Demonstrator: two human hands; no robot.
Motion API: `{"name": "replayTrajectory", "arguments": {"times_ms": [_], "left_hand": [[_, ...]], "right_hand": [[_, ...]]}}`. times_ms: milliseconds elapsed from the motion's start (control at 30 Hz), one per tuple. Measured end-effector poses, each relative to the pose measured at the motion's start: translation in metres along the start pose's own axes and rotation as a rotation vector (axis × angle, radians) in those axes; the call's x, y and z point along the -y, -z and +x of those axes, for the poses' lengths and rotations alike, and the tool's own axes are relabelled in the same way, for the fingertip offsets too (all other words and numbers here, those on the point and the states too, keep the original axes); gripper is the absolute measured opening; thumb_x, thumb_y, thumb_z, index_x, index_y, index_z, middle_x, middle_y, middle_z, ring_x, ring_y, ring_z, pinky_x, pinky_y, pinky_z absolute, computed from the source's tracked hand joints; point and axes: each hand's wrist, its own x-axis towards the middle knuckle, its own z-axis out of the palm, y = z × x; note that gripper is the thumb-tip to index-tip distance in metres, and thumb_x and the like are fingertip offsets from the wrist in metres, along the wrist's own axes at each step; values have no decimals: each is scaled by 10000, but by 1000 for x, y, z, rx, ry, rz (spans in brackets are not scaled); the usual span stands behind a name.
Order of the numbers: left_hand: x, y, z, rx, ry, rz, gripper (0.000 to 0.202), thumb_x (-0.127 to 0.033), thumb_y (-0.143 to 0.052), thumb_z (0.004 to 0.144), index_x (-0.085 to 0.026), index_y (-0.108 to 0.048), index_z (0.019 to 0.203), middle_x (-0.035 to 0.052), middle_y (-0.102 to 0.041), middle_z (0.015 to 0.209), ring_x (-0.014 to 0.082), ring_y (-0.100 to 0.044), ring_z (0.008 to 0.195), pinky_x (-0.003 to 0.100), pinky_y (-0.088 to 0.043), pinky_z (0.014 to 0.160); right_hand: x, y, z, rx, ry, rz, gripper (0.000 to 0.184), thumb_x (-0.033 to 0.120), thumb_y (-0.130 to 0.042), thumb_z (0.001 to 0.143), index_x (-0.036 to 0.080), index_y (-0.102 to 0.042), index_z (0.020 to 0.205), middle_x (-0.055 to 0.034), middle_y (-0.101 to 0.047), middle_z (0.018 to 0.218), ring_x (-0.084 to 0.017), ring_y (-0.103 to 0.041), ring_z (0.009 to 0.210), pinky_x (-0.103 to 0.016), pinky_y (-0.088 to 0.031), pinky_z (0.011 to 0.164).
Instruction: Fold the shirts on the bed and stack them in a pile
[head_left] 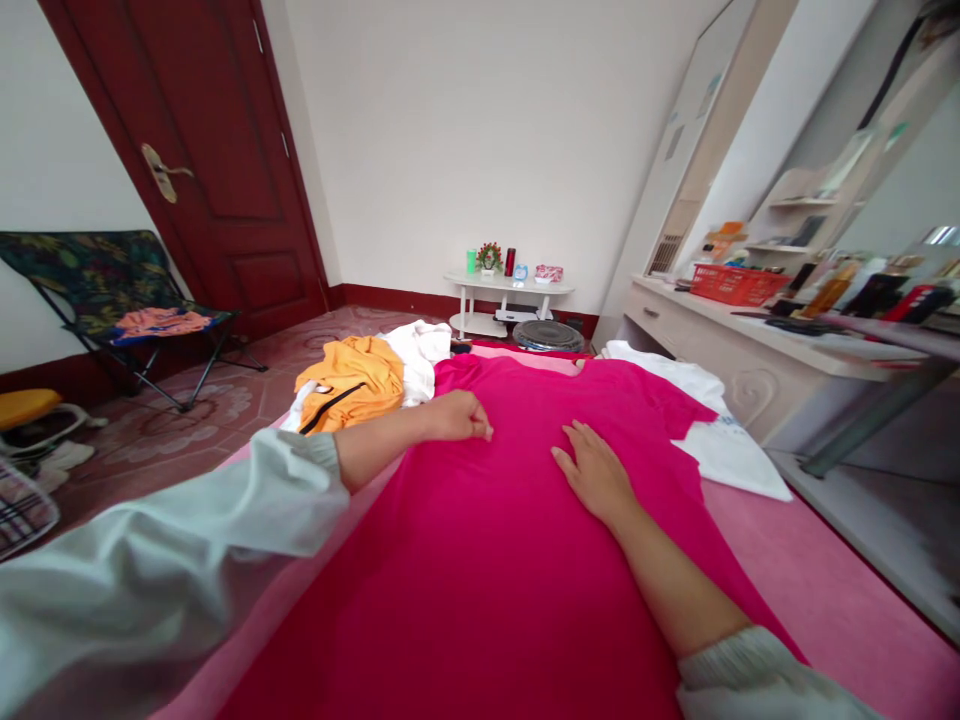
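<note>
A magenta T-shirt (pixel 517 560) lies spread out on the pink bed cover (pixel 795 560), its neckline at the far end and its lower part close to me. My left hand (pixel 459 416) is at the upper left of the shirt with its fingers curled in; whether cloth is between them is hidden. On the right half of the shirt rests my right hand (pixel 596 468), palm down, fingers stretched out and slightly apart. Small creases show in the cloth between the two hands.
Left of the shirt lie a crumpled orange garment (pixel 356 375) and a white garment (pixel 424 355). White folded clothes (pixel 731 450) lie to the right. A dressing table (pixel 750 330) with a red basket (pixel 735 285) stands right; a folding chair (pixel 97 290) stands left.
</note>
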Motion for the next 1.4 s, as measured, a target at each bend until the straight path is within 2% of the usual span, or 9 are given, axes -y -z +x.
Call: {"name": "replayTrajectory", "arguments": {"times_ms": [200,400,533,800,933,1067,1167,1300,1400], "left_hand": [[37,35,35,-356,435,158,486,-264,-615,766,-188,-539,1241,108,-608,1222,249,-550,1133,303,-424,917],[55,22,57,-301,696,114,563,-481,-717,643,-109,-622,1055,199,-656,1084,342,-615,1017,354,-483,792],[63,19,66,-282,764,104,529,-461,-743,605,-117,-642,995,203,-663,1063,348,-627,988,355,-491,754],[63,10,66,-287,512,135,272,-319,-649,699,-149,-659,911,98,-692,875,237,-642,819,304,-492,704],[47,4,58,-307,263,170,259,-205,-536,766,-191,-649,999,84,-657,1032,240,-587,1003,337,-448,878],[25,-4,48,-106,-115,265,250,-154,-531,769,-232,-672,960,58,-626,1105,224,-531,1102,299,-358,994],[12,-14,39,-25,-311,377,399,-139,-425,848,-273,-573,1194,66,-582,1174,214,-516,1125,301,-355,986],[8,-27,35,-215,-95,250,598,-125,-469,822,-268,-370,1394,85,-562,1229,231,-520,1142,318,-393,943],[14,-29,44,-296,154,34,499,-182,-625,727,-235,-573,1221,70,-641,1124,250,-558,1097,311,-409,928]], "right_hand": [[-2,-1,1,-10,3,15,548,412,-358,914,76,-472,1332,-155,-418,1424,-256,-341,1338,-422,-264,1112],[-2,0,0,-3,-4,16,553,424,-345,915,94,-463,1342,-143,-401,1438,-254,-330,1345,-429,-261,1113],[-1,0,0,2,-15,27,554,430,-353,913,103,-459,1347,-139,-393,1444,-256,-321,1350,-433,-256,1114],[0,2,1,9,-19,31,552,418,-359,909,95,-459,1345,-144,-391,1444,-256,-325,1347,-431,-259,1113],[0,2,1,1,-16,50,544,410,-369,906,92,-467,1336,-151,-396,1439,-257,-328,1344,-436,-254,1114],[0,1,0,0,-21,49,541,417,-368,907,105,-468,1337,-138,-395,1442,-254,-321,1348,-433,-252,1114],[-1,1,1,2,-24,44,539,421,-368,907,114,-470,1338,-127,-398,1442,-252,-320,1349,-428,-251,1115],[0,1,0,-6,-19,39,542,410,-370,908,93,-472,1335,-141,-402,1436,-256,-331,1342,-418,-251,1117],[1,3,0,-3,-18,42,540,404,-373,909,85,-475,1332,-147,-406,1433,-259,-334,1340,-418,-255,1116]]}}
